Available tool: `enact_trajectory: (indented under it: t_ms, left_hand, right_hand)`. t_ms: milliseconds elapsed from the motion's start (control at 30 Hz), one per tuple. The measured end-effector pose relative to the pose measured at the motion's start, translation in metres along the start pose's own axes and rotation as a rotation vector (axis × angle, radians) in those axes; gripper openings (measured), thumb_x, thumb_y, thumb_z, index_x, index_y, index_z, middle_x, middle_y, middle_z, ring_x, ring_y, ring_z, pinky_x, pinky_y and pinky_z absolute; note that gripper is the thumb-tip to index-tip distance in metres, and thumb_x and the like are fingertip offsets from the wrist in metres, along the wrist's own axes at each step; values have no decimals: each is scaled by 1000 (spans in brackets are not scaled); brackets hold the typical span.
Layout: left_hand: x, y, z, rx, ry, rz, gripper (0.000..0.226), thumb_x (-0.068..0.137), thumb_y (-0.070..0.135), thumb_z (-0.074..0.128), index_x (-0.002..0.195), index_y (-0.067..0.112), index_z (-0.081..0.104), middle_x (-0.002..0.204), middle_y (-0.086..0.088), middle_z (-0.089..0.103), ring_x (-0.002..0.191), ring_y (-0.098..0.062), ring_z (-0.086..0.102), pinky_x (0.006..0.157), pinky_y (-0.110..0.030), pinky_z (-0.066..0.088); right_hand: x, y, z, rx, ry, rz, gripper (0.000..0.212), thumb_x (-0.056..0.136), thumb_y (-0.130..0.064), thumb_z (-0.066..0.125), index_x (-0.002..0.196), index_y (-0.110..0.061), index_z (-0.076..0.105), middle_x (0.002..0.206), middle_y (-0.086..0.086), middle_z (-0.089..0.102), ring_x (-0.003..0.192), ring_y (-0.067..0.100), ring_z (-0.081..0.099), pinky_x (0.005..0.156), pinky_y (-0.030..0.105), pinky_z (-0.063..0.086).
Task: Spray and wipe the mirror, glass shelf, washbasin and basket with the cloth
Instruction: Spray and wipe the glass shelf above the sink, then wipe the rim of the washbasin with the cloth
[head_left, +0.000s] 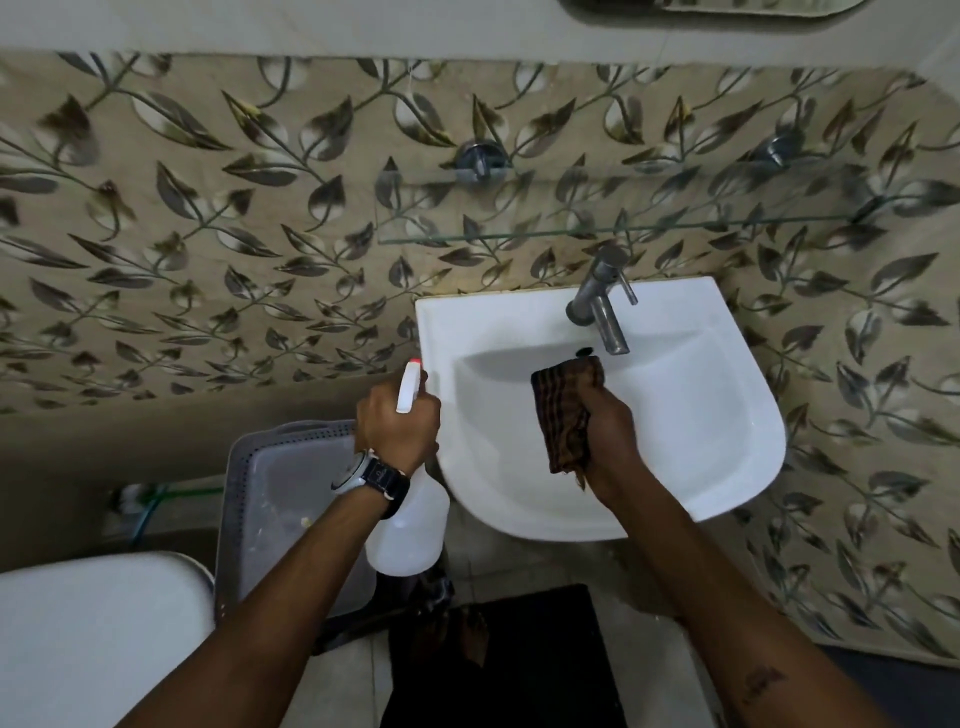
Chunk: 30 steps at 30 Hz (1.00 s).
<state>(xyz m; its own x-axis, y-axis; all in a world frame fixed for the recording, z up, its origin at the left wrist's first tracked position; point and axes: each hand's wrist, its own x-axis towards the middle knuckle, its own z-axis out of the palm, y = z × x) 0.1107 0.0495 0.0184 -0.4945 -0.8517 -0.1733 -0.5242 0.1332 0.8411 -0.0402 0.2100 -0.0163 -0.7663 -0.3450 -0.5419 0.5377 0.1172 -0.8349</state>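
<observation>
While the left hand grips the neck of a white spray bottle beside the washbasin, the right hand clutches a brown striped cloth inside the bowl, below the tap. A grey basket sits lower left, and the glass shelf hangs above the basin.

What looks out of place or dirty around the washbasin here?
Nothing is spilled or broken. The grey basket beside the washbasin has pale specks of debris on its bottom; what they are is unclear.
</observation>
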Motion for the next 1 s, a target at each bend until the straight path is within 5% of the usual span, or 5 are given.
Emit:
enact_trajectory:
  t_ms: [200,300,467,800,1000]
  left_hand:
    - [24,-7,1,0,39,-46,27,96,12,53,78,-3,66,74,-24,72,71,-43,66,68,-45,53]
    - [35,-15,-1,32,35,-49,18,92,5,51,82,3,67,74,-23,69,72,-41,61,72,-46,49]
    - [54,-24,3,52,11,-31,41,78,21,44,97,-2,72,72,-26,69,76,-48,65,75,-51,55]
    - [86,-12,34,28,-71,-91,11,69,20,50,63,19,60,74,-27,72,74,-50,69,74,-50,59]
    - [91,11,62,-87,-126,-158,23,86,0,60,97,14,75,72,-1,69,61,-31,70,64,-54,66]
  right_hand:
    - [46,-10,86,-475,15,-544,37,108,-32,46,143,-23,53,124,-11,65,97,3,65,76,9,53]
    - [103,11,131,-841,-95,-816,60,107,-34,42,160,-14,24,165,6,30,153,20,26,124,42,29]
    - [141,64,155,-1427,-233,-892,68,102,-46,36,159,-10,25,169,15,17,156,36,14,122,59,21]
    - [164,72,133,-1431,-180,-1075,56,103,-35,34,156,-17,37,165,3,32,154,26,26,123,46,23]
    - [206,31,29,-1423,148,-1059,50,102,-24,41,148,-5,49,158,13,44,145,34,41,113,49,39]
